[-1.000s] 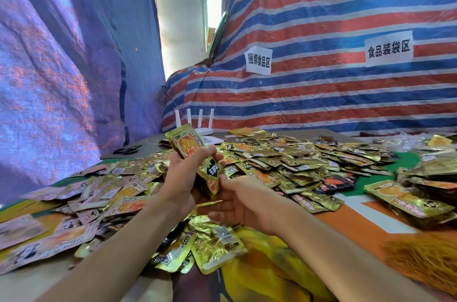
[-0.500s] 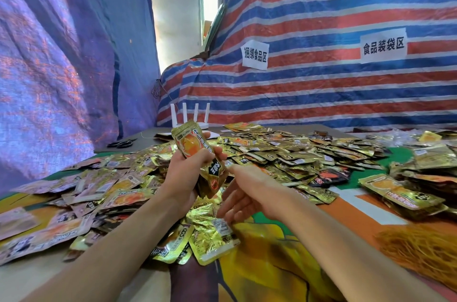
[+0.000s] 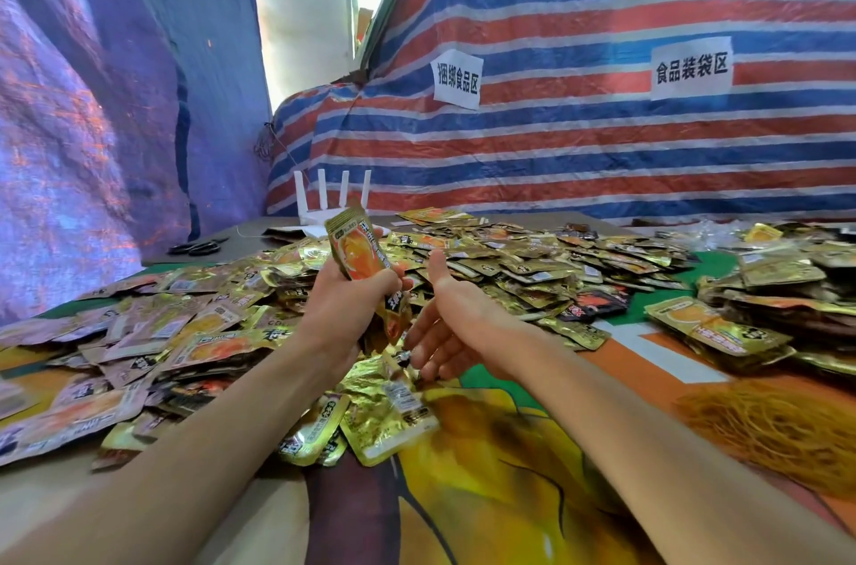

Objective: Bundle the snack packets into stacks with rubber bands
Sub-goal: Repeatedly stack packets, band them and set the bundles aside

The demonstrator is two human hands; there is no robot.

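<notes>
While left hand (image 3: 345, 310) grips a gold packet stack (image 3: 359, 256) and right hand (image 3: 447, 328) hangs slack, empty, I read left sign (image 3: 457, 78) as 捆绑食品区, right sign (image 3: 691, 68) as 食品装袋区.

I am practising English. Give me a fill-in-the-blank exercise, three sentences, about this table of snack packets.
The left hand grips a stack of packets; the thumb of the open right hand points ___.
The white router has ___ antennas.
The rubber bands lie on the person's ___ side.
Answers: up; four; right.
</notes>
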